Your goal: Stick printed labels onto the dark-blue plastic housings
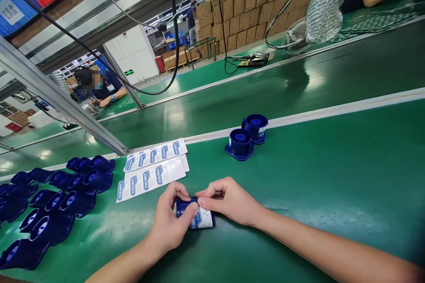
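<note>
A dark blue round plastic housing (186, 206) lies on its side on the green worktop, with a white and blue printed label (205, 218) around its near side. My left hand (171, 219) is closed around its left end, the thumb pressing on the label. At the top of the housing, my right hand (229, 201) has thumb and forefinger pinched together at the label's upper edge. My fingers hide part of both. Sheets of matching labels (149, 179) lie just beyond my left hand. Farther off stand two blue housings (241, 141) with labels on their sides.
Several unlabelled-looking blue housings (78, 201) stand in rows at the left. A metal post (66, 93) slants across the left side, and a black cable (174, 31) hangs overhead. Beyond a pale ledge (305, 112) runs a green belt (206, 101). Co-workers sit across the line.
</note>
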The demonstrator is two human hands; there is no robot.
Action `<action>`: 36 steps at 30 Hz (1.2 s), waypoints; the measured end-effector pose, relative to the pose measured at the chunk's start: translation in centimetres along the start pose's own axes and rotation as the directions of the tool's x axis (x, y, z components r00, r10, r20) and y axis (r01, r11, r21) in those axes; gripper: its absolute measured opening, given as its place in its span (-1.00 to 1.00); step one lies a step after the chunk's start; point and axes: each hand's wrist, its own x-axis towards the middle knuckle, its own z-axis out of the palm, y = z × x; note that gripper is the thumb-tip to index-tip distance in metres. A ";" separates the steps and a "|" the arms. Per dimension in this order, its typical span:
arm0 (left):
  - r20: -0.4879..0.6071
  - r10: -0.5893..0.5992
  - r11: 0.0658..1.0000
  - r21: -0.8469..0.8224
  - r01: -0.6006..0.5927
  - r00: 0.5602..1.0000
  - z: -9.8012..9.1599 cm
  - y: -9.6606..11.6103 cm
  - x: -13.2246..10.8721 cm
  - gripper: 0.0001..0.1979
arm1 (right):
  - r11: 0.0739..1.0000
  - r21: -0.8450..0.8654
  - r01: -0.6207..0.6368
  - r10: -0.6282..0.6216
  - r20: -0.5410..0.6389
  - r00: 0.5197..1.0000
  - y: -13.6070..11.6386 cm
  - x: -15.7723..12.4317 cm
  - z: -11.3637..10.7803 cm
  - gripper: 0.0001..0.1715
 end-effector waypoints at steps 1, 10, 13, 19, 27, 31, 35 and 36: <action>-0.023 0.014 1.000 0.000 -0.014 1.000 0.2 -0.1 0.0 -0.74 | 1.000 -0.013 0.014 -0.014 -0.021 1.000 -0.1 -0.1 0.2 -0.48; -0.081 0.067 0.989 -0.127 -0.077 0.994 0.8 -1.6 -0.2 -0.67 | 0.799 -0.507 0.323 -0.314 0.106 0.944 0.3 -1.3 1.8 -0.12; -0.040 0.104 0.989 -0.103 -0.108 0.994 0.7 -2.0 -0.4 -0.65 | 0.812 -0.518 0.270 -0.270 0.077 0.960 0.3 -1.1 2.0 -0.26; -0.026 0.201 0.979 -0.031 -0.202 0.979 0.6 -2.6 -0.6 -0.64 | 0.932 -0.345 0.110 -0.111 0.016 0.994 -1.4 -1.0 2.0 -0.56; -0.001 0.268 0.963 -0.040 -0.268 0.963 0.7 -2.9 -0.7 -0.62 | 0.991 -0.128 0.026 -0.021 0.045 0.999 -1.0 -0.2 1.4 -0.67; 0.020 0.285 0.957 -0.068 -0.283 0.958 0.7 -2.8 -0.5 -0.59 | 0.987 -0.159 0.023 -0.018 0.033 0.999 -0.7 0.1 1.1 -0.70; 0.039 0.273 0.956 -0.121 -0.267 0.961 0.7 -2.7 -0.3 -0.57 | 0.972 -0.218 0.086 -0.086 0.009 0.996 -1.1 -0.1 1.2 -0.66; 0.047 0.268 0.957 -0.132 -0.260 0.962 0.6 -2.7 -0.2 -0.55 | 0.965 -0.237 0.113 -0.117 -0.003 0.993 -1.1 -0.3 1.3 -0.62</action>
